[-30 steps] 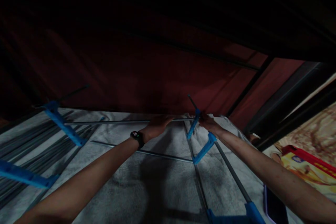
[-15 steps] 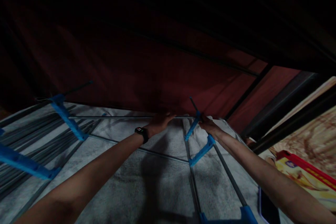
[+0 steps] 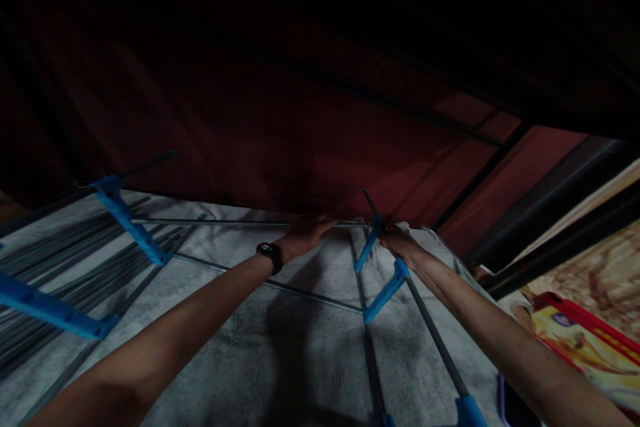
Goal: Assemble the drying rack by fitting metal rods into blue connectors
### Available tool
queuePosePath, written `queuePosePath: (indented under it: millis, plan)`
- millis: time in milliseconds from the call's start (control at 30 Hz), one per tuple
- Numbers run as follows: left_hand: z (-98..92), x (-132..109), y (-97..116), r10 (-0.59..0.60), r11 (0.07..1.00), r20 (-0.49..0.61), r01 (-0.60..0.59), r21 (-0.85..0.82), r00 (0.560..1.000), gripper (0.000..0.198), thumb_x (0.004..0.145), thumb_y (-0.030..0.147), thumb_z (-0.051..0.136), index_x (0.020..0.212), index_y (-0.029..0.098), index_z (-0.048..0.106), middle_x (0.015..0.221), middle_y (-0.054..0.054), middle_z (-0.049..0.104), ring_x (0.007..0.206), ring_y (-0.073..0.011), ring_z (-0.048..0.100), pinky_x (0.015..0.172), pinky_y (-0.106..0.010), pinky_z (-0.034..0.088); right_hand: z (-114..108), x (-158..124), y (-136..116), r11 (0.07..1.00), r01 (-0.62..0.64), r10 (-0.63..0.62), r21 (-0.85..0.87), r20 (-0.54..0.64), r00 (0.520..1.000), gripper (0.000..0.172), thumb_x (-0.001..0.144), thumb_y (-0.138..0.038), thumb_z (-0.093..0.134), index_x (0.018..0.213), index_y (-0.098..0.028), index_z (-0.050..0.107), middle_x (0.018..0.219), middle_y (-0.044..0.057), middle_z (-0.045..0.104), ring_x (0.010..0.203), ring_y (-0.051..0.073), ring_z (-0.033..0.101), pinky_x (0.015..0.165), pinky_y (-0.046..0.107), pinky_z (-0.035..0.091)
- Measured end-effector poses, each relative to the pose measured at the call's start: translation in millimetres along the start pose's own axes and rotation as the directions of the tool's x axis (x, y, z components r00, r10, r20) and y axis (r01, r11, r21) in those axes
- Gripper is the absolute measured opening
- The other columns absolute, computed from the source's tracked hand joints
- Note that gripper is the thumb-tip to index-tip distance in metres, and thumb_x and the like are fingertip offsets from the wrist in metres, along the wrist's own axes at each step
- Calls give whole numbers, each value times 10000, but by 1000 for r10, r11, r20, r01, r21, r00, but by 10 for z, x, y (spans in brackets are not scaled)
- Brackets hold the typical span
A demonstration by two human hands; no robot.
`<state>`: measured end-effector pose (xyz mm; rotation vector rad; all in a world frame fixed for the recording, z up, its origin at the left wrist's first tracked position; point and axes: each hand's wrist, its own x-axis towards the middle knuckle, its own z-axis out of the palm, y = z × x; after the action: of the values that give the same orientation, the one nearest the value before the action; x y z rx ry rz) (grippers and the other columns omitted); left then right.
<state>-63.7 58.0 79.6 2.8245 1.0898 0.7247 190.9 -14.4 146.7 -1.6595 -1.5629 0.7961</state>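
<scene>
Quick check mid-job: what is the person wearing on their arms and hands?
No sleeves show on the left arm or right arm; the left hand and right hand are gloveless. A black watch with a small bright face sits at the left wrist.

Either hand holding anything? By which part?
The left hand and right hand both sit on the towel at its far edge, over the rack's far rod. Too dark to confirm a closed grip.

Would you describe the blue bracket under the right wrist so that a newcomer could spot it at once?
The rods of a drying rack cross a grey towel. At its far edge, find the right hand; the bracket slants just beneath its wrist. It is broader than the thin blue piece beside it.
</scene>
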Motion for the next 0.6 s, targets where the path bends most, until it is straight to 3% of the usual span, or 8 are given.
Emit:
queuePosePath:
  millis: [200, 467, 600]
  plan:
    - [71, 22, -12, 11, 1000, 9, -11, -12, 1000, 605, 903, 49, 420, 1469, 245, 504, 1337, -85, 613, 1150, -217, 619, 1001, -341, 492, -11, 52, 96, 999, -23, 23, 49, -13, 1000, 189, 685, -328, 588, 858, -273, 639, 655, 2, 630, 701, 206, 624, 616, 290, 507]
    - [69, 40, -15, 36, 999, 12, -35, -16, 999, 598, 900, 36, 423, 1460, 225, 513, 1337, -103, 621, 1169, -226, 611, 1023, -366, 492, -13, 24, 109, 999, 42, -42, 29, -19, 999, 435, 705, -255, 584, 1134, -235, 648, 937, 45, 731, 933, 231, 649, 823, 310, 539]
    - [59, 41, -22, 36, 999, 14, -36, -13, 999, 620, 884, 22, 437, 1460, 241, 512, 1374, -84, 613, 1209, -230, 607, 1052, -377, 478, 11, 86, 101, 998, 59, -60, -23, -42, 997, 456, 718, -279, 560, 1159, -205, 651, 908, 35, 709, 975, 234, 634, 888, 329, 516]
